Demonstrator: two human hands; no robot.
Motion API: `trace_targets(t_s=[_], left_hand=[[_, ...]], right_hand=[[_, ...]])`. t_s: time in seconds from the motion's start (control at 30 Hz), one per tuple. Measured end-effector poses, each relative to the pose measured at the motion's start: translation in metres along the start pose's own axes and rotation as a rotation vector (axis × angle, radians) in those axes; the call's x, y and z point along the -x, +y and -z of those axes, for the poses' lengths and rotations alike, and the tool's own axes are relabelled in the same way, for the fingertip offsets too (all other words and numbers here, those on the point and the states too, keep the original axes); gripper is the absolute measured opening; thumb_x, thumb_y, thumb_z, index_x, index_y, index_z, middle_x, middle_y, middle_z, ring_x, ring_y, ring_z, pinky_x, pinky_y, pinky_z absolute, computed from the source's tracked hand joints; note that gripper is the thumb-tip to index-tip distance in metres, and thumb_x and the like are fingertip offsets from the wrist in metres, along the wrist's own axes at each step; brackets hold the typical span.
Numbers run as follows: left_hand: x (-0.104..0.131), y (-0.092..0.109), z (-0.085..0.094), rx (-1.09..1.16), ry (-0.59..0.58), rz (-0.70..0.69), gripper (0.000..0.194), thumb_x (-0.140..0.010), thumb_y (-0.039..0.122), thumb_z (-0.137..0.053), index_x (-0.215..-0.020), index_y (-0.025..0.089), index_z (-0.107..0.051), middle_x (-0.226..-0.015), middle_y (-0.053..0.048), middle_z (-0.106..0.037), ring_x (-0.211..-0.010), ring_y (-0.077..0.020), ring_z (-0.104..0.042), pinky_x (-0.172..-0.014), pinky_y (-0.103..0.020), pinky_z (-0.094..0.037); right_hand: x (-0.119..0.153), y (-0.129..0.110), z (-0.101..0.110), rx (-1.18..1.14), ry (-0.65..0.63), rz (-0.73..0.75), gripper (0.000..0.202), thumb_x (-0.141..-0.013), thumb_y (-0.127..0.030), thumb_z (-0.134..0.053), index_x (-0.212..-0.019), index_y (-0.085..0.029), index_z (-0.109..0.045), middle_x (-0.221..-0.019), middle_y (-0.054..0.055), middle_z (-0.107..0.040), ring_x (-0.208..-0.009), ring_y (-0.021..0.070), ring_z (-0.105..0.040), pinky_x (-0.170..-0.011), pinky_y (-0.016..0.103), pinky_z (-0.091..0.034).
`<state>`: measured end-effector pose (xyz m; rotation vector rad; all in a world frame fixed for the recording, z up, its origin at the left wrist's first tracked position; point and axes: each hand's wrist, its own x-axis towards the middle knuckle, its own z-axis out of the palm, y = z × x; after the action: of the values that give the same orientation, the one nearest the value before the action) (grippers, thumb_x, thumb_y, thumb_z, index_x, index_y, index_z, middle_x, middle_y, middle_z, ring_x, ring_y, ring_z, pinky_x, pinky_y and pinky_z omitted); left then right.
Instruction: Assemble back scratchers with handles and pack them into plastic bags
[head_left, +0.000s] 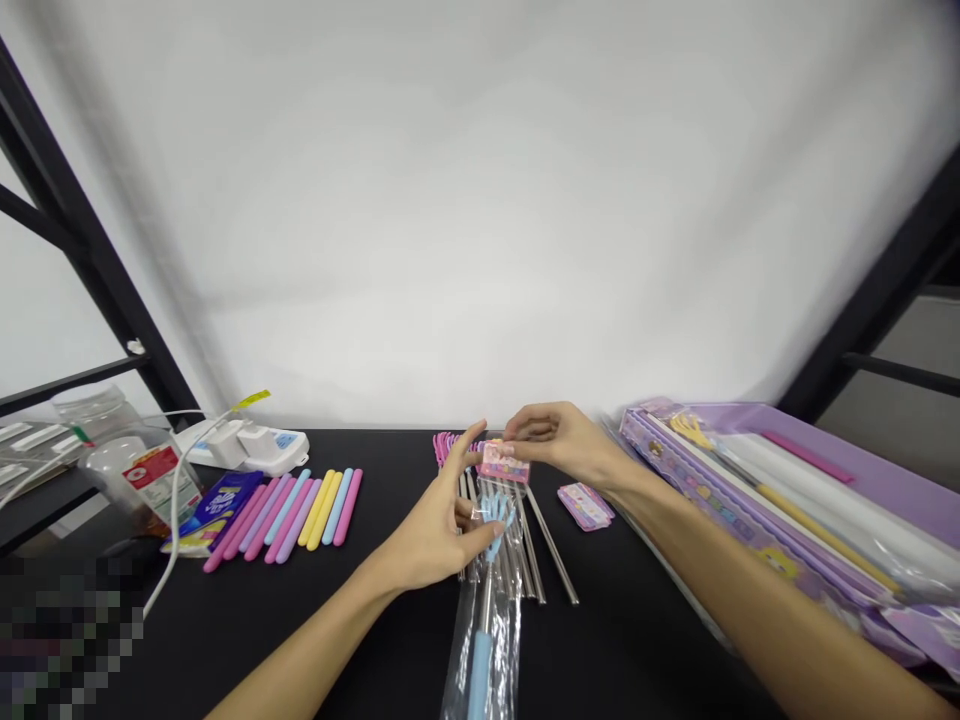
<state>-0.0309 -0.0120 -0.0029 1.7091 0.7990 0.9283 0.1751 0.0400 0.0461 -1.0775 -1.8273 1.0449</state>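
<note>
A clear plastic sleeve (pixel 504 640) lies at the middle front with a blue-handled back scratcher (pixel 481 660) inside it. My left hand (pixel 435 530) grips the sleeve near the scratcher's blue claw, thumb on top and index finger stretched upward. At the sleeve's upper end, my right hand (pixel 559 440) pinches a small pink printed card (pixel 504 462). Beneath and beside the sleeve are several metal rods (pixel 551 545), with pink and purple claw ends (pixel 444 448) behind my left fingers. A stack of printed cards (pixel 586 506) lies to the right.
Several pink, purple, blue and yellow handles (pixel 300 510) lie in a row at left. Beyond them are a snack packet (pixel 221 510), a plastic jar (pixel 142 470) and a white power strip (pixel 285 450) with cables. A purple box (pixel 750 420) holding wrapped scratchers stands at right.
</note>
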Motion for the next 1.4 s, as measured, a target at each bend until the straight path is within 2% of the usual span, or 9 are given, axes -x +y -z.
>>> trace_targets(t_s=[0.17,0.37,0.57,0.9,0.97,1.07,1.2,1.27,1.4], left_hand=[[-0.001,0.001,0.0,-0.011,0.047,-0.013,0.09,-0.083,0.02,-0.064,-0.149,0.046,-0.01,-0.151,-0.015,-0.026,-0.053,0.0018,-0.045,-0.048,-0.019,-0.043],[-0.002,0.002,-0.001,-0.031,0.058,-0.021,0.087,-0.083,0.018,-0.064,-0.149,0.046,-0.014,-0.148,-0.013,-0.03,-0.053,0.0028,-0.044,-0.051,-0.02,-0.043],[-0.005,-0.001,0.002,-0.006,0.133,-0.052,0.084,-0.084,0.017,-0.062,-0.148,0.047,-0.016,-0.146,-0.014,-0.032,-0.049,0.004,-0.041,-0.048,-0.019,-0.04],[-0.006,-0.005,-0.001,0.054,0.144,-0.054,0.077,-0.084,0.024,-0.063,-0.147,0.043,-0.023,-0.142,-0.011,-0.04,-0.046,0.0033,-0.037,-0.041,-0.017,-0.035],[-0.01,-0.005,-0.001,0.046,0.221,-0.099,0.071,-0.085,0.027,-0.062,-0.146,0.039,-0.028,-0.144,-0.011,-0.041,-0.05,0.0009,-0.043,-0.044,-0.017,-0.04],[-0.023,-0.001,0.0,-0.032,0.447,-0.214,0.052,-0.086,0.03,-0.06,-0.136,0.027,-0.045,-0.139,-0.01,-0.047,-0.075,-0.0099,-0.061,-0.063,-0.023,-0.054],[-0.053,0.014,-0.01,-0.189,0.645,-0.254,0.031,-0.084,0.029,-0.062,-0.114,0.022,-0.062,-0.127,-0.008,-0.05,-0.083,-0.0138,-0.065,-0.073,-0.028,-0.058],[-0.071,0.024,-0.023,-0.19,0.634,-0.243,0.027,-0.083,0.028,-0.063,-0.11,0.022,-0.062,-0.125,-0.007,-0.047,-0.072,-0.0097,-0.064,-0.069,-0.028,-0.059],[-0.104,0.033,-0.062,-0.095,0.462,-0.225,0.039,-0.089,0.036,-0.057,-0.127,0.027,-0.052,-0.137,-0.01,-0.038,-0.068,-0.0073,-0.063,-0.07,-0.031,-0.061]], right_hand=[[0.0,-0.001,0.001,-0.046,0.029,-0.034,0.03,-0.071,-0.043,-0.075,-0.085,-0.017,-0.07,-0.074,0.004,-0.071,-0.073,0.0193,-0.065,-0.072,0.034,-0.049],[-0.001,0.003,-0.001,-0.043,0.075,-0.005,0.027,-0.064,-0.036,-0.081,-0.077,-0.018,-0.067,-0.074,0.001,-0.069,-0.075,0.0173,-0.064,-0.074,0.032,-0.048],[0.002,-0.002,-0.007,-0.031,0.012,0.014,0.03,-0.077,-0.047,-0.069,-0.081,-0.018,-0.067,-0.08,0.004,-0.071,-0.079,0.0194,-0.067,-0.076,0.034,-0.051],[0.004,0.006,-0.021,0.02,0.232,0.004,0.042,-0.071,-0.043,-0.077,-0.088,-0.025,-0.044,-0.083,0.003,-0.073,-0.076,0.021,-0.07,-0.069,0.032,-0.054],[0.008,0.005,-0.022,-0.041,0.194,-0.098,0.044,-0.07,-0.046,-0.077,-0.085,-0.025,-0.041,-0.083,0.003,-0.072,-0.073,0.0201,-0.069,-0.066,0.032,-0.055],[0.024,-0.003,-0.022,-0.204,-0.038,-0.274,0.041,-0.073,-0.05,-0.074,-0.082,-0.024,-0.043,-0.072,0.0,-0.066,-0.065,0.0184,-0.065,-0.058,0.031,-0.053],[0.05,-0.013,-0.008,-0.188,-0.033,-0.196,0.037,-0.073,-0.046,-0.076,-0.078,-0.024,-0.048,-0.06,-0.005,-0.052,-0.051,0.0097,-0.045,-0.045,0.023,-0.035],[0.061,-0.012,0.008,-0.117,0.039,-0.173,0.033,-0.074,-0.046,-0.074,-0.08,-0.023,-0.051,-0.059,-0.006,-0.051,-0.048,0.0085,-0.038,-0.044,0.023,-0.029],[0.077,0.002,0.06,0.076,0.174,-0.151,0.028,-0.076,-0.038,-0.071,-0.094,-0.022,-0.056,-0.066,-0.002,-0.06,-0.059,0.0136,-0.055,-0.053,0.024,-0.038]])
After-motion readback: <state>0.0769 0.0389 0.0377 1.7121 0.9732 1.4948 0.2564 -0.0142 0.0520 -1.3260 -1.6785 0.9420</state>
